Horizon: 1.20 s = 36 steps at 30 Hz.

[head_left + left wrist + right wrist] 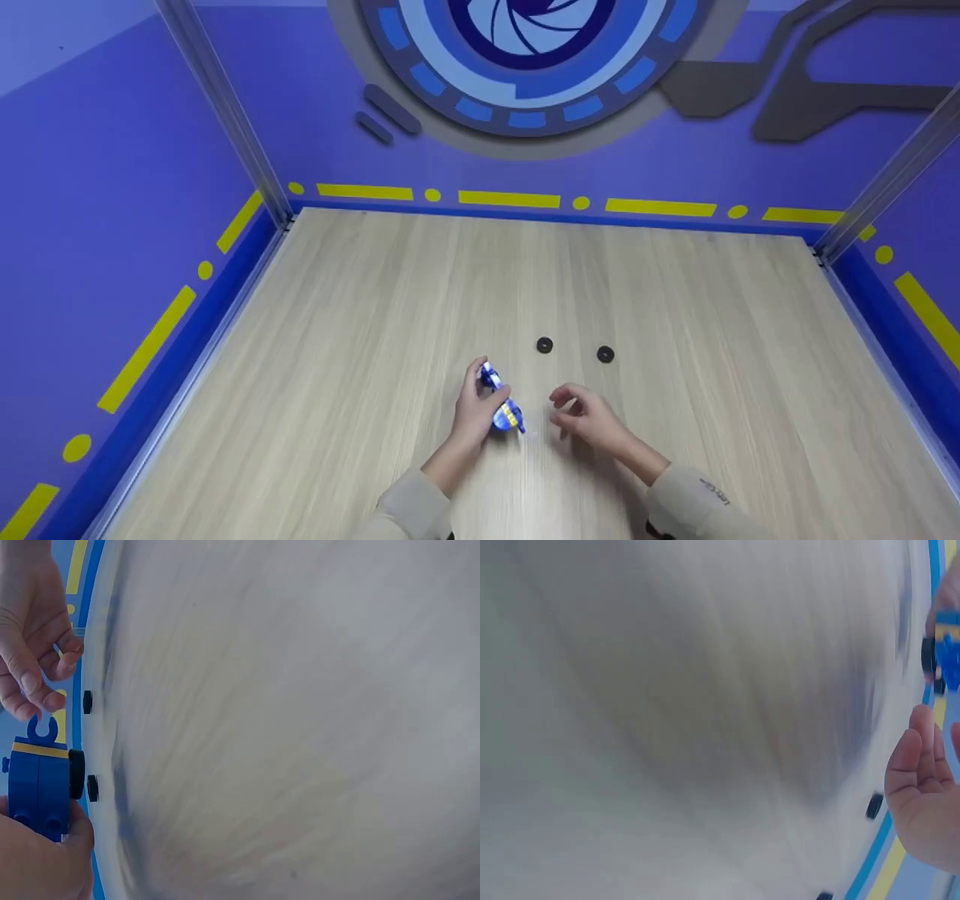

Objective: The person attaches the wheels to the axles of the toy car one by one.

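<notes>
My left hand point(472, 414) holds a small blue toy car point(505, 415) between thumb and fingers, just above the table. In the left wrist view the blue car point(36, 784) shows a yellow stripe, a blue open hook at one end and a black wheel point(76, 774) on its side. My right hand point(595, 422) hovers to the right of the car, fingers loosely bent and holding nothing. Its fingertips are close to the hook in the left wrist view. Two loose black wheels point(544, 345) lie farther forward on the table, the second wheel point(605, 354) to the right.
A light wood-grain table point(360, 322) spreads under both hands. Blue-purple panels point(135, 195) with yellow dashes wall it in at the back and both sides. Metal posts point(229, 112) stand at the back corners.
</notes>
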Available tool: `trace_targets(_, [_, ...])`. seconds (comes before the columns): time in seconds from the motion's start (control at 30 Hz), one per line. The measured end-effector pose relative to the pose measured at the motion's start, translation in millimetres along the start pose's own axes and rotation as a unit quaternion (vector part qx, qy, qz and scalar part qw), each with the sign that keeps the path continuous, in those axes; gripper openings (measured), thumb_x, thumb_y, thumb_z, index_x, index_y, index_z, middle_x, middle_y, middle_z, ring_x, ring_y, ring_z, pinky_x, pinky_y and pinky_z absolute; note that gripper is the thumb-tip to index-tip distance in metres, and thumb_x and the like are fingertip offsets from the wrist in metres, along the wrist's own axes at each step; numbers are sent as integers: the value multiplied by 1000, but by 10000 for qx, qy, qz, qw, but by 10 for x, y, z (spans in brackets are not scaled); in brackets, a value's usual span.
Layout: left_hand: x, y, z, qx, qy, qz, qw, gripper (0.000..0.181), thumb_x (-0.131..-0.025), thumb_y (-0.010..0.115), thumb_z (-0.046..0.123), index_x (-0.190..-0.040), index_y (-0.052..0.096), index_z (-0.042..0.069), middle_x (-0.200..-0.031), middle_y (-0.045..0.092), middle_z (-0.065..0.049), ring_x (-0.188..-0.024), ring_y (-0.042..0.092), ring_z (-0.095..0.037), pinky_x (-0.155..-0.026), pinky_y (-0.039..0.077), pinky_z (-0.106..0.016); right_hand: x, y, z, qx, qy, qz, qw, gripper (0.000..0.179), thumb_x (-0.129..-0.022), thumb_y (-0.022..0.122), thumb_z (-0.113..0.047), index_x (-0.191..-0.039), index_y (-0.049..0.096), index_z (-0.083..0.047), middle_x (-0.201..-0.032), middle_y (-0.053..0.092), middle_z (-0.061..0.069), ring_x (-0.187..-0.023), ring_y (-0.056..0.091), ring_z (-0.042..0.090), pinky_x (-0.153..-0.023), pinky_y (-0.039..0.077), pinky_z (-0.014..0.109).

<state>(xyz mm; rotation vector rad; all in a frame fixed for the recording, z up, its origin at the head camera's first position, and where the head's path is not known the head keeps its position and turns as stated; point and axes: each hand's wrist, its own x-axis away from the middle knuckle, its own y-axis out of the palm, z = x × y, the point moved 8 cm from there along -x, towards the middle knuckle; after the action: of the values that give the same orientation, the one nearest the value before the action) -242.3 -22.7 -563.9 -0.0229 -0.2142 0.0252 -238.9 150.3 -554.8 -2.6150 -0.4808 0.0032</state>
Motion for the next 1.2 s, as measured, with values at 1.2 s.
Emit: trace_targets(1.2, [-220,107,10,17,-102,-84,9999,63,-84,56,17,-139,24,21,-142,21,-25,-128,25,-41,-101,29,-47,-388,-915,622,336,1436,1598,9761,47,-80,59,-12,-122,43,1,-115,40,21,-107,46,34,-87,39,41])
